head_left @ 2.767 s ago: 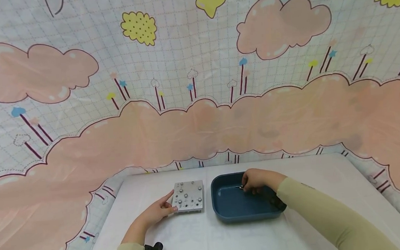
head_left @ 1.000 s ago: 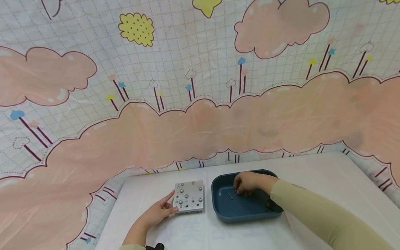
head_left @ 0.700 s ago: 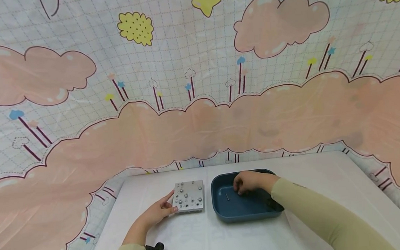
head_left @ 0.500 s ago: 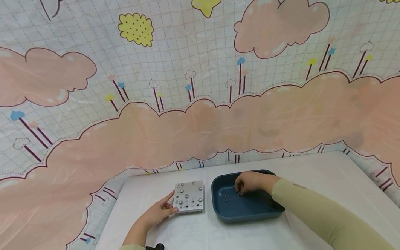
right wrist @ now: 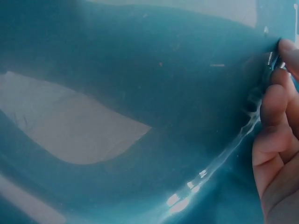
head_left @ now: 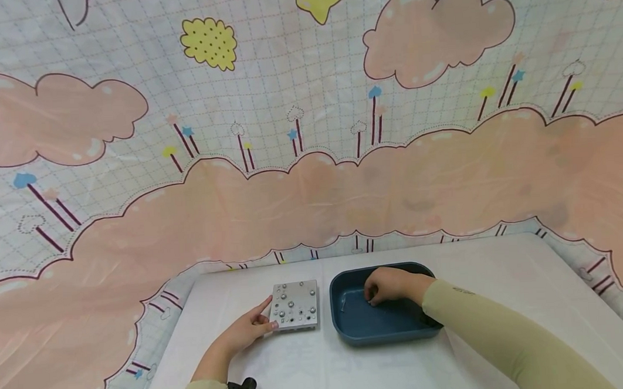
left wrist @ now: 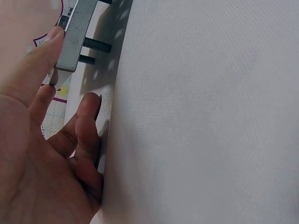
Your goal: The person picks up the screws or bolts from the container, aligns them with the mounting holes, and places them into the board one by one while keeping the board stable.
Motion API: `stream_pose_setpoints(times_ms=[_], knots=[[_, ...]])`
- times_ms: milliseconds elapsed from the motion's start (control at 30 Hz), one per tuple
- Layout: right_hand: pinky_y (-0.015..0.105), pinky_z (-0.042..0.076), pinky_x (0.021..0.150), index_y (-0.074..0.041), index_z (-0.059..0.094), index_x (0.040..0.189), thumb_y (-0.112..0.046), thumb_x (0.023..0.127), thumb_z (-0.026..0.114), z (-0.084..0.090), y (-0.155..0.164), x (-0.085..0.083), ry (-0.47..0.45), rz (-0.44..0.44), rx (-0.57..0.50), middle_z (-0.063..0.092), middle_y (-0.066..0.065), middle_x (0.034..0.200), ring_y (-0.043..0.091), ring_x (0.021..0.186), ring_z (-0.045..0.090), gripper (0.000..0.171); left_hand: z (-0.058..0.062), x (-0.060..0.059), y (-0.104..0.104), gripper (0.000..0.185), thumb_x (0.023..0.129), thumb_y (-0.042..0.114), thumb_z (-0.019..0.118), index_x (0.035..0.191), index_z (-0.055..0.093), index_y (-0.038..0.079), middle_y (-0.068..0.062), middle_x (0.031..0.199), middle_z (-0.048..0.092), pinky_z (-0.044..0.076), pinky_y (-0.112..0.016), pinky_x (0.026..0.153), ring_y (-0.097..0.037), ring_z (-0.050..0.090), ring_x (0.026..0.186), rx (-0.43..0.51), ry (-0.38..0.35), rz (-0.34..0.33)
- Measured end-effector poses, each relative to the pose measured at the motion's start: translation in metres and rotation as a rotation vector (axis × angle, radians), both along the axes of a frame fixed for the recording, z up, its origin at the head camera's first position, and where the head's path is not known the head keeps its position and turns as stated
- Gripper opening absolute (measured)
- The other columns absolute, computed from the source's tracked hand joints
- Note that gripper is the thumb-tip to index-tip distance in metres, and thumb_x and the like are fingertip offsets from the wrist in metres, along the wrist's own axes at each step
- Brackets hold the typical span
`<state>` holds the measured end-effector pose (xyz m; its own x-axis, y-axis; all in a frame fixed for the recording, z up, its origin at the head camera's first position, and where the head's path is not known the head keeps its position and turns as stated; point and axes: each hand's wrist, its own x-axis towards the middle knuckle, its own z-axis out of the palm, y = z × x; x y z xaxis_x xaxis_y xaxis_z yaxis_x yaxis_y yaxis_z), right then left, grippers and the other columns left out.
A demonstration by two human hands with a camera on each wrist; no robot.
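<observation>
Your right hand (head_left: pixel 392 285) is down inside the blue tray (head_left: pixel 350 327), low and right of centre in the head view. Its fingers (right wrist: pixel 275 112) are curled against the tray floor, as if picking at something small; whether they grip anything, I cannot tell. Your left hand (head_left: pixel 247 330) rests on the white table (head_left: pixel 310 371) with the thumb pressing the near corner of the metal plate (head_left: pixel 295 304), I think to keep it from sliding; the plate stands raised on its screws (left wrist: pixel 96 45). Half a second ago a small screw lay loose on the tray floor, left of your fingers; now it is not visible there.
</observation>
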<state>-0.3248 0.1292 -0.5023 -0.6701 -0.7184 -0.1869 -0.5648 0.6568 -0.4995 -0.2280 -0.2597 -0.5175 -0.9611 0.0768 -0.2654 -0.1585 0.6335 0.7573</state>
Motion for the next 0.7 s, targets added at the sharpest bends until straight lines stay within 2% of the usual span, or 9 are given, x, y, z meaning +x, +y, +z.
stream_pose_setpoints(times_ms=[200,400,700], knots=[[0.027,0.047,0.064,-0.019,0.076,0.089,-0.015,0.087,0.077,0.0001,-0.0029,0.0016,-0.002,-0.005,0.011,0.06,-0.013,0.075,0.006,0.066,0.053,0.004,-0.002,-0.0022,-0.0019,0.082,0.085,0.035,0.078,0.155,0.037,0.024,-0.006,0.099,0.056,0.042,-0.031,0.071,-0.019,0.05,0.082,0.009,0.002,-0.009],[0.026,0.047,0.065,-0.019,0.074,0.088,-0.015,0.087,0.077,-0.0006,-0.0051,0.0022,-0.003,-0.002,0.007,0.059,-0.012,0.075,0.006,0.067,0.053,0.004,0.0016,0.0004,0.0007,0.081,0.085,0.033,0.078,0.154,0.038,0.023,-0.005,0.099,0.056,0.042,-0.031,0.07,-0.019,0.05,0.081,0.014,-0.002,0.0],[0.028,0.047,0.063,-0.021,0.071,0.086,-0.015,0.087,0.074,0.0042,-0.0066,0.0029,-0.021,-0.021,-0.053,0.059,-0.01,0.073,0.007,0.066,0.054,0.007,0.0035,0.0029,0.0018,0.08,0.085,0.03,0.079,0.154,0.039,0.022,-0.005,0.098,0.056,0.041,-0.033,0.071,-0.019,0.049,0.081,0.02,0.005,0.007]])
